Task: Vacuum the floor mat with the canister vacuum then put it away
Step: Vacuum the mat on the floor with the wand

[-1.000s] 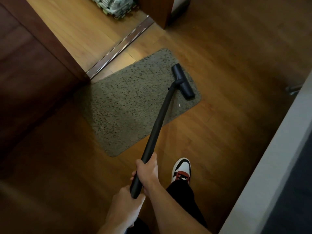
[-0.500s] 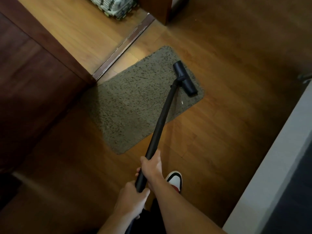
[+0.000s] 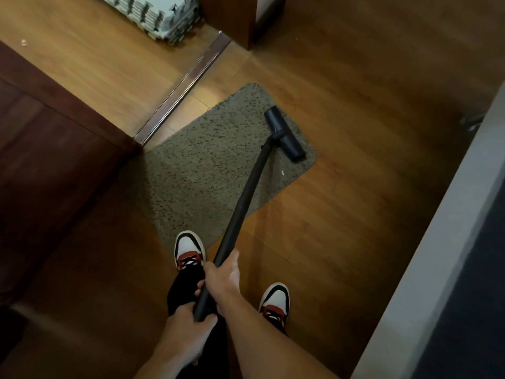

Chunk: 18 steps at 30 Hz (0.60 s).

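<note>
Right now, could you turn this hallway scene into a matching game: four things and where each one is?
Things:
1. black vacuum floor head
2. grey-brown shaggy floor mat
3. stack of grey foam tiles
4. small white scrap

Places:
A. beyond the metal threshold strip
B. on the mat's far right edge
C. lying on the mat beside the black wand
D. on the wooden floor

Pairs: 1-B, 2-D, 3-A, 4-C

Both hands grip one black wand.
Right hand (image 3: 222,274) wraps higher up, bare forearm extended; left hand (image 3: 188,328) clasps the near end below.
</note>
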Tool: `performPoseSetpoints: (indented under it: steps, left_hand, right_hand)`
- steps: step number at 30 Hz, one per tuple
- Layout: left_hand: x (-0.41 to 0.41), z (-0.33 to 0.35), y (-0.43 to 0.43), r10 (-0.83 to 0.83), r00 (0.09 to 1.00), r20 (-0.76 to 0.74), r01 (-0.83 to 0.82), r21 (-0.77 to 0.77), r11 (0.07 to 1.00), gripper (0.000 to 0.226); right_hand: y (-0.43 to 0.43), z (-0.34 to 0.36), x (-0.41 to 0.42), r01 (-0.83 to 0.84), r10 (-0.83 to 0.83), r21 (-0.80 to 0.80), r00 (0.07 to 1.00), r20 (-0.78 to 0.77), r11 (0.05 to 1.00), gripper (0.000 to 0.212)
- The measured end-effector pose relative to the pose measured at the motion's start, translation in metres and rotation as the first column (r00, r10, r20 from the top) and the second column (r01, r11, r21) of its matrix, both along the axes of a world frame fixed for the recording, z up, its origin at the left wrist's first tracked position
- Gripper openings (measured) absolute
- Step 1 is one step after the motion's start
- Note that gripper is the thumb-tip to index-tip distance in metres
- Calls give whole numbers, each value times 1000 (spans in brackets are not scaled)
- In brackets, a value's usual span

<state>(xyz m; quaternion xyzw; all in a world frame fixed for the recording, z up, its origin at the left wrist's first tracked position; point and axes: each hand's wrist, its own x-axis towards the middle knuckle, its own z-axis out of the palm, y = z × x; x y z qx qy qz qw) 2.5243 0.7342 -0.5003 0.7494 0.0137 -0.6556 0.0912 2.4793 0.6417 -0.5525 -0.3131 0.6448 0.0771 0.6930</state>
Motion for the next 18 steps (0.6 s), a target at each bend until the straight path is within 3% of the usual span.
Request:
performPoseSetpoints:
  steps: [6, 11, 13, 16, 18]
  left_hand:
    - [21, 2, 6, -48, 999, 14, 47, 21, 999, 14]
    - [42, 11, 17, -59, 998, 27, 59, 16, 998, 9]
    - [45, 20, 22, -68, 997, 21, 68, 29, 997, 6]
    - [45, 27, 38, -88, 996, 14, 88, 48, 995, 25]
    - [43, 25, 56, -120, 993, 15, 119, 81, 990, 26]
  right_hand:
    - [5, 3, 17, 17, -17, -10, 1000, 5, 1000, 46]
    - [21, 9, 34, 38, -39, 33, 999, 11, 999, 38]
    - [34, 9, 36, 39, -39, 44, 999, 16, 998, 48]
    - [54, 15, 35, 37, -38, 63, 999, 8, 997, 57]
    - [69, 20, 32, 37, -37, 88, 999, -5, 995, 59]
